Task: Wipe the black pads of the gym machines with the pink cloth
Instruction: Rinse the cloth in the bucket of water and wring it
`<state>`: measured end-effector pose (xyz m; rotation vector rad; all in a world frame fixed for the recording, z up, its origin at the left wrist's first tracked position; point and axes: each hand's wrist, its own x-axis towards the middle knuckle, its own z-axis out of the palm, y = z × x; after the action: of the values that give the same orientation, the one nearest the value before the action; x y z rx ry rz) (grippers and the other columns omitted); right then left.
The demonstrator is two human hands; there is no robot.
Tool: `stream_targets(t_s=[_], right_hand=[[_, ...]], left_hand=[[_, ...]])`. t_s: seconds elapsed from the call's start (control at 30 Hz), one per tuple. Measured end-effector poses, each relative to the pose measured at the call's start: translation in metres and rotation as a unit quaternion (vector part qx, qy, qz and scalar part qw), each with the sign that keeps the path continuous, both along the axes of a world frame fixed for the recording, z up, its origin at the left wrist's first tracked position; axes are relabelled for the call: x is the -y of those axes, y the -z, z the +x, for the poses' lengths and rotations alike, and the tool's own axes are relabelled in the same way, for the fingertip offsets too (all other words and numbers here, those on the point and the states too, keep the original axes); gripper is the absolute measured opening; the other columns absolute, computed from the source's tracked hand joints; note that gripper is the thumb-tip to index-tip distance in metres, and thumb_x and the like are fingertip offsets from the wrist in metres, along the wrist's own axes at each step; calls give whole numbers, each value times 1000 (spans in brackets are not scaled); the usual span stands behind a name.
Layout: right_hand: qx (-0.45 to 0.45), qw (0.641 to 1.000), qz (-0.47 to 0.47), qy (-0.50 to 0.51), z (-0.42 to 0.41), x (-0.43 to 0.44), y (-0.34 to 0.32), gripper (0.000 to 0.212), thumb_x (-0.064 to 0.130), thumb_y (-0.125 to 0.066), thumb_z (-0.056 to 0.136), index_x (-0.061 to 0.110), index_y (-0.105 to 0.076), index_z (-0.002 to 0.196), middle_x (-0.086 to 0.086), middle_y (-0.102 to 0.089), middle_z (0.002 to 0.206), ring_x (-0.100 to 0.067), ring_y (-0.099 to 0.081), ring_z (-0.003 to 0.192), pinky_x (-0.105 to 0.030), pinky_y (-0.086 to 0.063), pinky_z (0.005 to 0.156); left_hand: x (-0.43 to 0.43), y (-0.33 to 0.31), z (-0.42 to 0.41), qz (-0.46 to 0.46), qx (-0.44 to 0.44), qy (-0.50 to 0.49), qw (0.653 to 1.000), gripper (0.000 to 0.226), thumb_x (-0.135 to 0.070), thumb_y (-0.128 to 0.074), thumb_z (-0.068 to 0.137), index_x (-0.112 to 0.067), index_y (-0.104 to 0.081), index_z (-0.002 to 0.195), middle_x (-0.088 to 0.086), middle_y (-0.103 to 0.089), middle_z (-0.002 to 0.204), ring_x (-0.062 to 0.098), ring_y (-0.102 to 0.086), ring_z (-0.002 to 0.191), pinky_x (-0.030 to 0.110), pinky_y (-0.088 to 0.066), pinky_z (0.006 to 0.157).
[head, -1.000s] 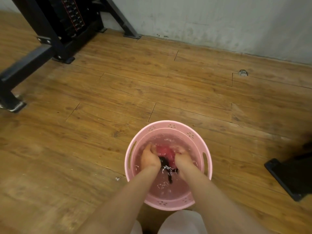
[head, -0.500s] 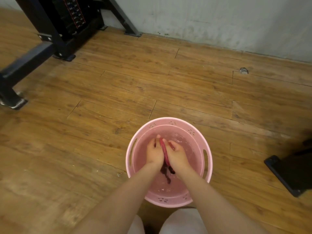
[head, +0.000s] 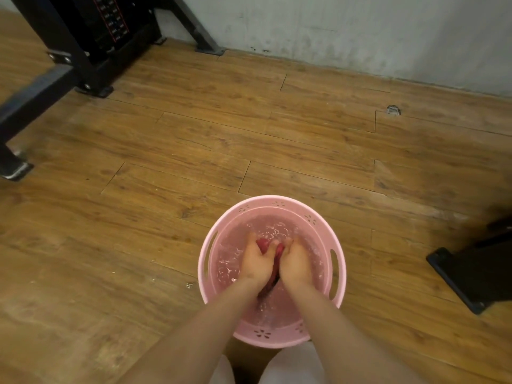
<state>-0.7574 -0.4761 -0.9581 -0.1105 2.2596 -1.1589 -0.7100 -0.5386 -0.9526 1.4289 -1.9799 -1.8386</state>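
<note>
A pink plastic basin (head: 339, 261) holding water stands on the wooden floor in front of me. Both my hands are down inside it. My left hand (head: 256, 260) and my right hand (head: 295, 261) press together around the wet pink cloth (head: 277, 261), which shows as a dark red fold between my palms and trails down toward my wrists. The fingers of both hands curl over the cloth. The water around them is rippled. No black pad is in view.
A black gym machine frame (head: 63, 51) with a weight stack stands at the back left, one foot (head: 13, 167) near the left edge. Another black machine base (head: 471, 275) sits at the right. A grey wall (head: 360, 31) runs along the back.
My hands came together from apart, squeezed the cloth between the palms, and now spread a little at the fingertips with the water stirred up again.
</note>
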Motion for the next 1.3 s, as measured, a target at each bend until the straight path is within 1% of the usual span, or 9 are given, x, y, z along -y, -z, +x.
stream_targets(t_s=[0.1, 0.2, 0.33, 0.43, 0.57, 0.8, 0.97, 1.13, 1.3], right_hand=[[38, 996, -14, 78, -2, -1, 7, 17, 4, -36, 99, 8, -52, 95, -10, -61, 91, -25, -59, 83, -20, -38, 62], [29, 997, -9, 72, 2, -5, 13, 26, 1, -45, 95, 17, -53, 114, 1, -61, 95, -19, -61, 86, -26, -47, 72], [77, 992, -61, 84, 5, -11, 12, 61, -3, -54, 92, 32, -40, 140, 2, -57, 119, -14, -56, 69, -18, -48, 51], [146, 981, -73, 101, 7, -10, 10, 53, 34, -63, 92, 27, -43, 140, 4, -54, 129, -22, -58, 105, -39, -47, 99], [154, 977, -134, 62, 10, -2, 5, 43, 40, -61, 91, 26, -54, 131, 6, -57, 128, -16, -54, 117, -34, -41, 104], [140, 976, -165, 38, -1, 10, -1, 17, 41, -54, 96, 30, -64, 86, 12, -69, 77, -6, -65, 75, -22, -49, 72], [72, 989, -131, -6, -6, 22, -3, 30, 39, -45, 100, 22, -68, 90, -1, -72, 79, -14, -67, 74, -26, -50, 68], [18, 997, -62, -45, -11, 27, -3, 40, 38, -33, 103, 14, -62, 90, -5, -65, 71, -28, -66, 69, -41, -55, 71], [12, 999, -20, -31, -26, 28, 1, 19, 23, -36, 103, 15, -50, 93, -4, -57, 83, -27, -59, 82, -34, -44, 74]], left_hand=[[-5, 1, 2, 55, -6, -26, 998, 27, -14, -61, 93, -13, -43, 114, 0, -61, 98, 17, -59, 93, 22, -40, 79], [-8, 5, 5, 81, 7, -76, 994, 31, -12, -55, 96, -20, -41, 123, 0, -58, 105, 18, -56, 97, 25, -40, 84], [-7, 17, 14, 74, 69, -116, 988, 45, -9, -39, 101, -19, -35, 145, 5, -49, 138, 36, -50, 124, 41, -41, 103], [-9, 12, 17, 44, 52, -138, 988, 41, -11, -34, 104, -17, -37, 144, -3, -42, 138, 24, -39, 133, 33, -28, 110], [-6, 6, 15, 15, 35, -105, 994, 48, -38, -35, 103, -24, -29, 149, 3, -39, 150, 24, -40, 135, 31, -29, 108], [2, 1, -2, -21, -30, -96, 995, 22, -39, -43, 100, -21, -54, 108, -3, -62, 102, 19, -59, 101, 25, -38, 85], [9, 0, -8, -41, -17, -62, 997, 36, -40, -38, 102, -19, -63, 86, -3, -67, 76, 13, -63, 75, 26, -44, 74], [17, 0, -11, -53, -29, -24, 998, 38, -32, -35, 104, -13, -66, 93, 3, -69, 81, 19, -66, 82, 31, -50, 78], [24, 1, -20, -34, -24, -59, 997, 19, -25, -54, 97, -11, -46, 88, 0, -54, 76, 20, -53, 76, 29, -43, 67]])
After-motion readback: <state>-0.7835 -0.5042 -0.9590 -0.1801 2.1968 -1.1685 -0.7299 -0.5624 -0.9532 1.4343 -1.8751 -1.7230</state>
